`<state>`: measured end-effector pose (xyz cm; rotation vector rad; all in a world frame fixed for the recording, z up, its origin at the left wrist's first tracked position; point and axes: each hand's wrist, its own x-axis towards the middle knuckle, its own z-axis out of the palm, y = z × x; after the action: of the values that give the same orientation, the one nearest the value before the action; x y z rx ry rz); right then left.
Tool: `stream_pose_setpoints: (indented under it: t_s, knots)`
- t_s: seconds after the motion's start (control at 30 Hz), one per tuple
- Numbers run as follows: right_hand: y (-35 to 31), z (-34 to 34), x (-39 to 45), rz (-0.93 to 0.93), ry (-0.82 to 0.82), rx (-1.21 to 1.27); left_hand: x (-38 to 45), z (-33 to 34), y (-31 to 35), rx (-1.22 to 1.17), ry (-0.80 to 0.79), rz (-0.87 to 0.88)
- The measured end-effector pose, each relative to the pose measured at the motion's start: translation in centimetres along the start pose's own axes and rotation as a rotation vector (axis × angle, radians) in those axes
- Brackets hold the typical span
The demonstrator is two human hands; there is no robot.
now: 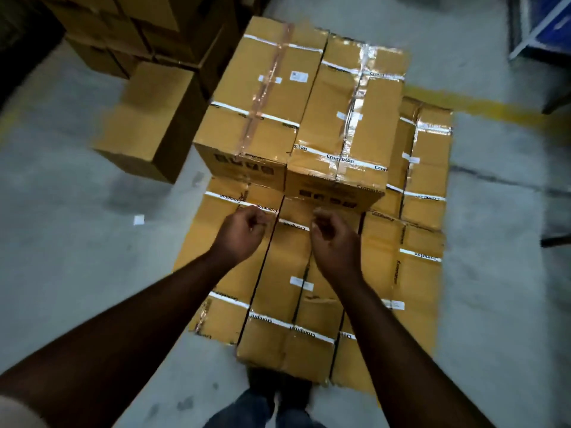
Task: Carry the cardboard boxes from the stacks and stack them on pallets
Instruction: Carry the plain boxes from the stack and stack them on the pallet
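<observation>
left hand [242, 234], right hand [332, 239], pallet hidden under boxes [278, 291]

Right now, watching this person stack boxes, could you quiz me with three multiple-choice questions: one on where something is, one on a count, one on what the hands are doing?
1. Where does the blue shelving stand?
A. far right
B. far left
C. under the boxes

2. How many boxes form the raised upper layer?
A. five
B. two
C. none

3. What are the hands holding?
A. a box
B. a tape roll
C. nothing

Answers:
1. A: the blue shelving fills the far right corner.
2. B: the left upper box and right upper box lie side by side.
3. C: left hand and right hand hover loosely curled, empty.
</observation>
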<state>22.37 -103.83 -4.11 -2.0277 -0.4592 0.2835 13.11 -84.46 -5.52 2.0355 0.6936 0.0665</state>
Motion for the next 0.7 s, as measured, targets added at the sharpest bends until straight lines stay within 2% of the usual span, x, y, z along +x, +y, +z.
stream_pose_setpoints:
  t_s: [0.2,0.37,0.5,0.57,0.7]
  knots:
    - [-10.0,0.4,-9.2,-0.004,-0.045,0.177,-14.3,-9.7,1.1,-0.091,0.264,-0.009]
    - [-15.4,3.3,-17.2,0.040,-0.217,0.270,-25.7,-13.4,-1.7,-0.214,0.511,-0.117]
    - [-18.0,7.2,-20.4,0.064,-0.414,0.243,-31.6,-16.6,-5.8,-0.203,0.478,-0.163]
    - [-19.0,9.8,-20.1,0.032,-0.492,0.144,-33.1,-19.0,-8.1,-0.192,0.468,-0.200]
    - [-22.8,17.3,-19.7,-0.061,-0.586,0.088,-34.1,-25.0,-13.1,-0.246,0.589,-0.209]
